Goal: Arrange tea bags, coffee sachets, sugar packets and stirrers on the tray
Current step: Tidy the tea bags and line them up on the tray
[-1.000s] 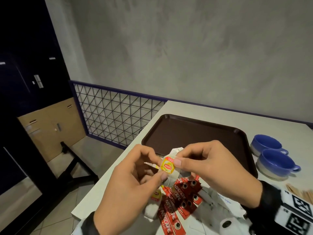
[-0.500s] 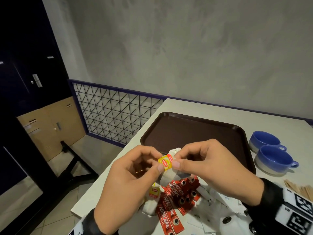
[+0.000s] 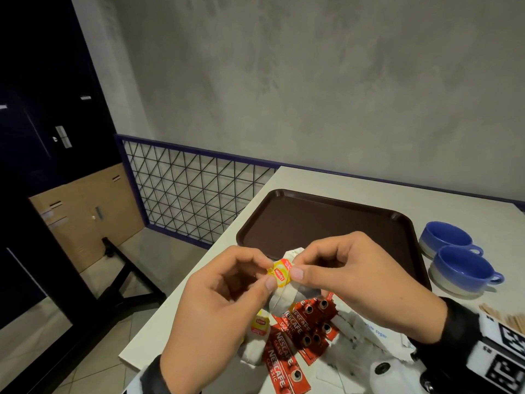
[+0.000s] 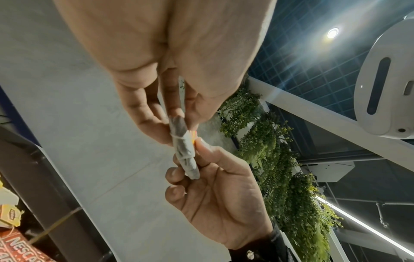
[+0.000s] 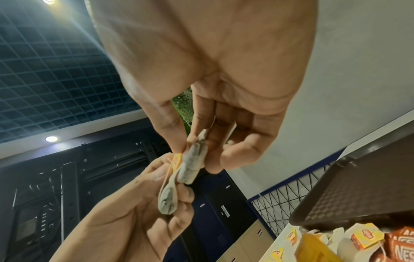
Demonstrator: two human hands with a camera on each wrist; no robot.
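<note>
Fingertips (image 3: 295, 273) of both hands are pinched on one tea bag (image 3: 279, 273). Nothing is seen laid on the brown tray (image 3: 326, 223) beyond; coffee sachets (image 3: 298, 328) are left heaped nearby.

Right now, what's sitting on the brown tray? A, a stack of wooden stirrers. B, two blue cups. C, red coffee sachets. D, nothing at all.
D: the brown tray shows only bare surface, while the blue cups stand on the table to its right, the coffee sachets lie in the pile nearer the person, and the stirrers lie at the right edge.
</note>
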